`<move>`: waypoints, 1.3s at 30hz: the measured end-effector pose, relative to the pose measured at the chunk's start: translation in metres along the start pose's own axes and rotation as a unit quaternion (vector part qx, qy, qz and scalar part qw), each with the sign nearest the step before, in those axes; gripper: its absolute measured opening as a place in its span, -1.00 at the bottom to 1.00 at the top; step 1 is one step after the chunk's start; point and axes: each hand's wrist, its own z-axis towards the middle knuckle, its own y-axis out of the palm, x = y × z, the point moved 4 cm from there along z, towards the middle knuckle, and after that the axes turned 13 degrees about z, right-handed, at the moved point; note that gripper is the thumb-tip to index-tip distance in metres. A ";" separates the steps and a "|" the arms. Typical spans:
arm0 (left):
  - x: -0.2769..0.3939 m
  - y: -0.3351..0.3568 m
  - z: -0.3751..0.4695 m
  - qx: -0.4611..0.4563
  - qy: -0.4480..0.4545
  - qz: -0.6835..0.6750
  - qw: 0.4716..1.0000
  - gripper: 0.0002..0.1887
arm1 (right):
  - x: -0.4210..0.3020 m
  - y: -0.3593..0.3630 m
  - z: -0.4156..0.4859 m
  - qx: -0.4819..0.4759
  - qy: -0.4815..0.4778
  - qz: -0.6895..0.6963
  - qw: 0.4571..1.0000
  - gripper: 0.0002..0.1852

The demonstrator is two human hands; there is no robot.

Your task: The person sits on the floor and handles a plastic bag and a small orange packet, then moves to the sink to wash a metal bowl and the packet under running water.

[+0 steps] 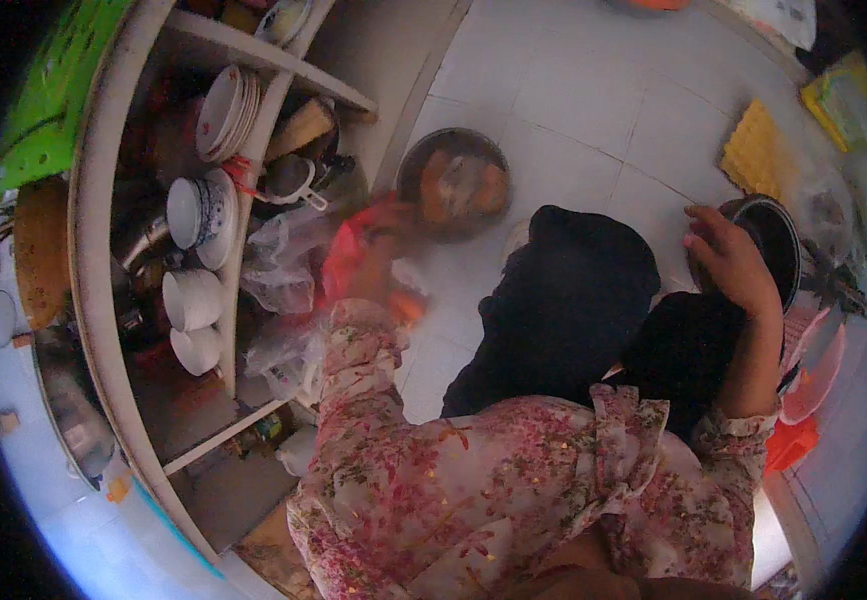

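My left hand (377, 259) is motion-blurred, by a red plastic bag (342, 255) beside the shelves. Whether its fingers grip the bag cannot be told. Just beyond it a dark round bowl or pan (408, 176) stands on the tiled floor, with blurred orange-brown contents. An orange object (406, 306), too blurred to identify, shows below this hand. On the other side, my right hand (730, 259) hangs in front of a dark metal pot (775, 236), fingers apart and holding nothing. Its forearm passes over my black-clad knee (692, 337).
At left, a shelf unit (96, 262) holds stacked plates (221, 112), white bowls (192, 300) and a white-handled strainer (291, 180). Clear plastic bags (280, 255) lie beside it. A yellow cloth or sponge (756, 146) and a pink basket (812, 375) are at right.
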 end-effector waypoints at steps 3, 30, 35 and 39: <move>0.009 0.024 0.019 0.007 0.023 0.042 0.999 -0.77 | 0.005 0.015 0.017 -0.028 0.033 0.003 0.999 -0.61; 0.002 0.056 0.090 -0.033 -0.038 -0.183 0.982 -0.73 | -0.008 0.033 0.048 -0.087 -0.004 -0.019 0.996 -0.62; 0.023 0.022 0.040 -0.099 -0.022 -0.447 0.889 -0.81 | -0.013 0.033 0.043 -0.082 -0.017 -0.024 0.996 -0.62; 0.035 -0.003 0.022 -0.096 -0.025 -0.517 0.850 -0.84 | -0.015 0.033 0.041 -0.083 -0.015 -0.021 0.996 -0.62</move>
